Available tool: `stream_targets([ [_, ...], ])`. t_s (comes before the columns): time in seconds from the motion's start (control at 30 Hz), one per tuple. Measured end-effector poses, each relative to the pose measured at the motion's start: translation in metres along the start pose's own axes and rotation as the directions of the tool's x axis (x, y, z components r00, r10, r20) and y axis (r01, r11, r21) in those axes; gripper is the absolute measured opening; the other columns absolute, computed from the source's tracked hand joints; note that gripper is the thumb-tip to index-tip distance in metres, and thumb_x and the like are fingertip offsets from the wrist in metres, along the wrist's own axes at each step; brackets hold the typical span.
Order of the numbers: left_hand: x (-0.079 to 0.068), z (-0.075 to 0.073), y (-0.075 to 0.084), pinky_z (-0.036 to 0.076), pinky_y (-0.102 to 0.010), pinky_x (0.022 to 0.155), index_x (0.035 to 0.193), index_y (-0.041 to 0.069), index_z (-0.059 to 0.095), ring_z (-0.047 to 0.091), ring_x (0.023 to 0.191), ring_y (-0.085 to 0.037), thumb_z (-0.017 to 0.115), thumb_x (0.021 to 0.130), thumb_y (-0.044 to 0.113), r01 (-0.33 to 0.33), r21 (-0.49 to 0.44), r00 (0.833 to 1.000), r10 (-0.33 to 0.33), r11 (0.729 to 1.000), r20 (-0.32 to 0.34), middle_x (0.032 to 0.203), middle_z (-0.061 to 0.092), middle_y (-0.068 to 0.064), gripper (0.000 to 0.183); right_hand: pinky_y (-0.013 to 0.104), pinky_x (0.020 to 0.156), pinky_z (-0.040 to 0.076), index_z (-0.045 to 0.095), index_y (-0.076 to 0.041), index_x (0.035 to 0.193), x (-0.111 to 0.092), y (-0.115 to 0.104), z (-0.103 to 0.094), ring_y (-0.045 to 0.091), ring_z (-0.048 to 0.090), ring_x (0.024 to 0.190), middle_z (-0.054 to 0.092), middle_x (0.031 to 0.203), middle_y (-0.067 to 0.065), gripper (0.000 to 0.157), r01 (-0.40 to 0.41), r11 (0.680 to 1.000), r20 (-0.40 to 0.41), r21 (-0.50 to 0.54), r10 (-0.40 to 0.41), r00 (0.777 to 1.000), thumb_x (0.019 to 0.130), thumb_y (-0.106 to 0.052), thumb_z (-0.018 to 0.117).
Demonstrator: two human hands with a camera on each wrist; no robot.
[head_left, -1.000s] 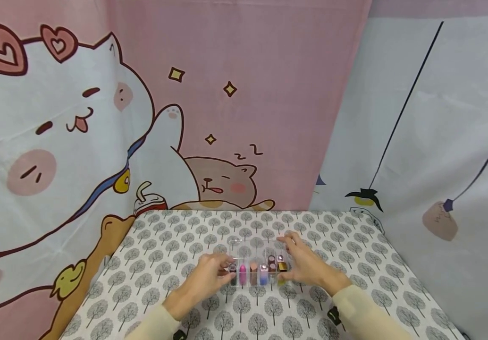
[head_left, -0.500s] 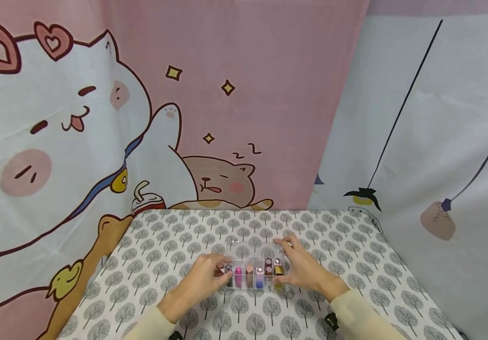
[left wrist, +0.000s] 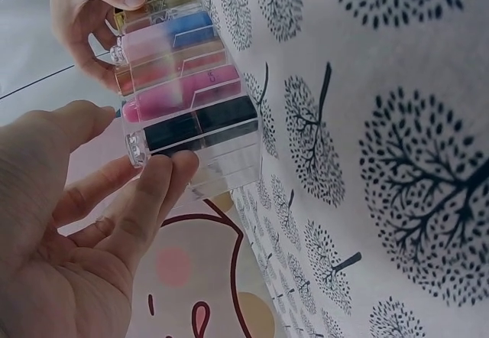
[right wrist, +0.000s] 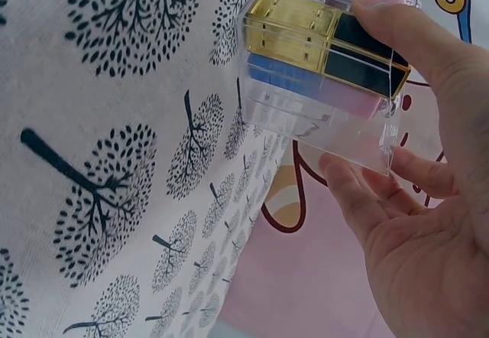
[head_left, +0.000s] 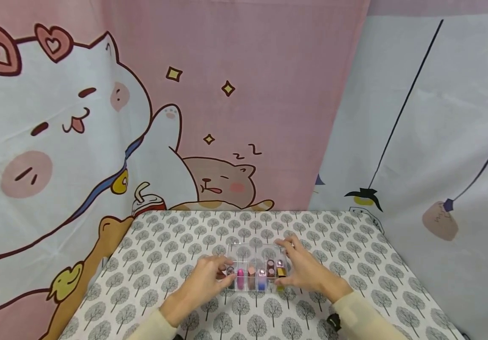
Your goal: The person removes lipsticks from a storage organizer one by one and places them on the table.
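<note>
A clear plastic lipstick organizer [head_left: 244, 252] stands on the patterned cloth, in the middle of the head view. My left hand [head_left: 203, 278] grips its left end, beside a black lipstick tube [left wrist: 200, 128]. The right hand [head_left: 305, 268] holds the opposite end, thumb at the front and fingers behind. Along the front row are a bright pink tube [left wrist: 182, 95], a brownish tube [head_left: 251, 278], a pink-and-blue tube [head_left: 262, 279] and a gold-and-black one [right wrist: 328, 43]. Several rear slots look see-through, holding nothing visible.
White cloth [head_left: 163, 257] printed with grey trees covers the table. Behind it hangs a pink curtain [head_left: 278, 94] with cartoon cats, and a pale curtain [head_left: 418, 118] hangs at the right.
The organizer has come very slightly nearer to me, both hands staying on its ends. The head view has shifted a little; otherwise the arrangement of tubes looks the same.
</note>
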State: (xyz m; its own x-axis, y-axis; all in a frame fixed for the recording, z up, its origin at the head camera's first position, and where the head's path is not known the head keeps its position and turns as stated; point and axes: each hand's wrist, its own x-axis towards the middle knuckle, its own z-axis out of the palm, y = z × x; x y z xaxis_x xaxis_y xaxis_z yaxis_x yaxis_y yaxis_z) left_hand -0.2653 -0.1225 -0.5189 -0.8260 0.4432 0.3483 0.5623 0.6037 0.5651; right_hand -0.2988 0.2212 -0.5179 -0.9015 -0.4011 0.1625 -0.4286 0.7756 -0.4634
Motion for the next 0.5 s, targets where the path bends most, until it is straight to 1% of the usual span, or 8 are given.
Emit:
stream_targets([
  [0.13, 0.0, -0.001, 0.002, 0.071, -0.018, 0.079, 0.134, 0.001, 0.08, 0.086, 0.091, -0.021, 0.089, 0.104, 0.018, -0.001, 0.029, 1.0, 0.001, 1.0, -0.008, 0.122, 0.086, -0.022, 0.036, 0.063, 0.115, 0.068, 0.046, -0.014, 0.176, 0.0, 0.001, -0.003, 0.033, 0.069, 0.139, 0.053, 0.169, 0.015, 0.122, 0.006, 1.0, 0.012, 0.005, -0.006, 1.0, 0.076, -0.044, 0.11],
  [0.2, 0.001, -0.002, 0.004, 0.071, -0.02, 0.077, 0.134, 0.003, 0.08, 0.086, 0.092, -0.025, 0.089, 0.104, 0.02, 0.009, 0.079, 0.999, -0.006, 0.997, -0.037, 0.123, 0.086, -0.02, 0.036, 0.067, 0.12, 0.064, 0.045, -0.013, 0.176, -0.001, 0.002, -0.004, 0.036, 0.067, 0.144, 0.056, 0.169, 0.015, 0.122, 0.015, 1.0, 0.023, 0.008, -0.015, 1.0, 0.078, -0.047, 0.109],
  [0.27, 0.002, -0.003, 0.007, 0.069, -0.02, 0.074, 0.134, 0.006, 0.081, 0.084, 0.091, -0.025, 0.09, 0.103, 0.024, 0.019, 0.159, 0.997, -0.007, 0.987, -0.08, 0.123, 0.086, -0.017, 0.036, 0.069, 0.123, 0.061, 0.044, -0.012, 0.176, -0.001, 0.002, -0.004, 0.039, 0.066, 0.147, 0.058, 0.169, 0.015, 0.12, 0.03, 0.999, 0.032, 0.012, -0.031, 0.999, 0.08, -0.048, 0.107],
  [0.33, 0.005, -0.004, 0.011, 0.069, -0.022, 0.074, 0.132, 0.01, 0.083, 0.083, 0.094, -0.022, 0.092, 0.102, 0.03, 0.033, 0.249, 0.992, 0.0, 0.968, -0.129, 0.123, 0.086, -0.011, 0.037, 0.07, 0.123, 0.06, 0.043, -0.01, 0.176, -0.003, 0.003, -0.005, 0.04, 0.066, 0.147, 0.059, 0.168, 0.015, 0.119, 0.042, 0.999, 0.044, 0.02, -0.043, 0.998, 0.082, -0.049, 0.106],
  [0.4, 0.008, -0.003, 0.016, 0.069, -0.024, 0.074, 0.132, 0.014, 0.083, 0.08, 0.097, -0.02, 0.093, 0.101, 0.034, 0.033, 0.308, 0.987, 0.017, 0.951, -0.158, 0.124, 0.083, -0.006, 0.039, 0.07, 0.12, 0.062, 0.043, -0.009, 0.176, -0.004, 0.004, -0.005, 0.041, 0.067, 0.144, 0.06, 0.166, 0.016, 0.118, 0.051, 0.998, 0.049, 0.031, -0.052, 0.997, 0.084, -0.049, 0.105],
  [0.43, 0.011, -0.002, 0.018, 0.07, -0.025, 0.077, 0.133, 0.015, 0.083, 0.08, 0.1, -0.019, 0.093, 0.1, 0.035, 0.025, 0.326, 0.985, 0.031, 0.945, -0.168, 0.125, 0.083, -0.005, 0.039, 0.07, 0.119, 0.063, 0.043, -0.009, 0.176, -0.004, 0.005, -0.005, 0.041, 0.068, 0.143, 0.061, 0.165, 0.016, 0.118, 0.054, 0.998, 0.052, 0.035, -0.055, 0.997, 0.084, -0.049, 0.105],
  [0.5, 0.017, 0.0, 0.023, 0.071, -0.026, 0.081, 0.134, 0.016, 0.083, 0.079, 0.105, -0.019, 0.093, 0.101, 0.036, 0.004, 0.326, 0.985, 0.053, 0.945, -0.165, 0.126, 0.082, -0.004, 0.039, 0.07, 0.118, 0.064, 0.042, -0.008, 0.176, -0.004, 0.006, -0.006, 0.042, 0.068, 0.143, 0.061, 0.163, 0.016, 0.117, 0.054, 0.997, 0.057, 0.047, -0.057, 0.997, 0.085, -0.048, 0.104],
])
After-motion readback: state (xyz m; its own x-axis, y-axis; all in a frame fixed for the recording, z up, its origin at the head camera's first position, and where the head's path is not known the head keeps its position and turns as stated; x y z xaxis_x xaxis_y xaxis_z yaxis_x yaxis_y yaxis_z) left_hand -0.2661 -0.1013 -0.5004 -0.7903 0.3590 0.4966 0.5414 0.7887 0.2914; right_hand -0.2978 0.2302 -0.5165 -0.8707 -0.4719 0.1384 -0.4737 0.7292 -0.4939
